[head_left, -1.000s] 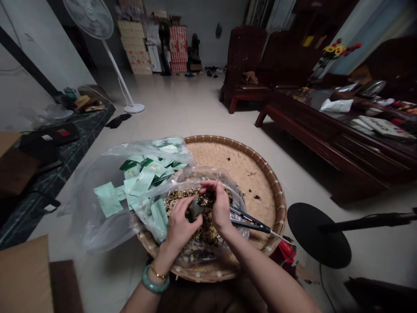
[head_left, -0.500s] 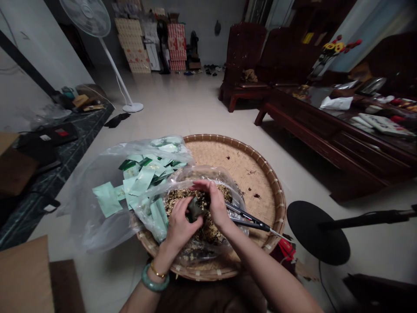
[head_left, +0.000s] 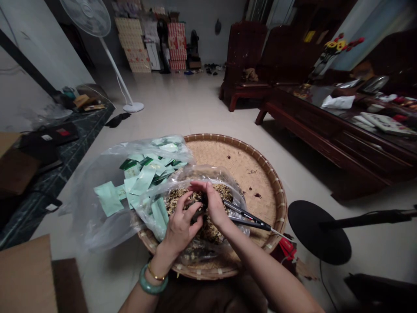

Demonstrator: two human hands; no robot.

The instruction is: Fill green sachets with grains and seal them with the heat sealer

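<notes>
Both my hands are over a clear plastic bag point(head_left: 224, 176) holding a loose dried mix point(head_left: 177, 194) of pale and dark bits. The curled fingers and thumb of my left hand point(head_left: 179, 226) are around a small dark greenish pouch-like thing point(head_left: 196, 209), mostly hidden. My right hand point(head_left: 215, 206) is cupped just beside it, fingers stretched and thumb up, its palm side turned toward the left hand. Beneath the right wrist lies a black hair-straightener-like tool point(head_left: 250, 222) with a pale cord. Light green sachets point(head_left: 143, 180) fill another plastic bag point(head_left: 94, 217) at the left.
The bags rest on a round woven bamboo tray point(head_left: 260, 174) with several dark bits scattered on it. A black round stand base point(head_left: 319, 232) is at the right, a cardboard box point(head_left: 26, 274) at the lower left. Farther off stand a white fan point(head_left: 114, 65) and a dark wooden table point(head_left: 325, 130).
The dark pouch-like thing has sunk lower between my hands and shows less. My left fingers have shifted and spread a little; my right hand has moved slightly left.
</notes>
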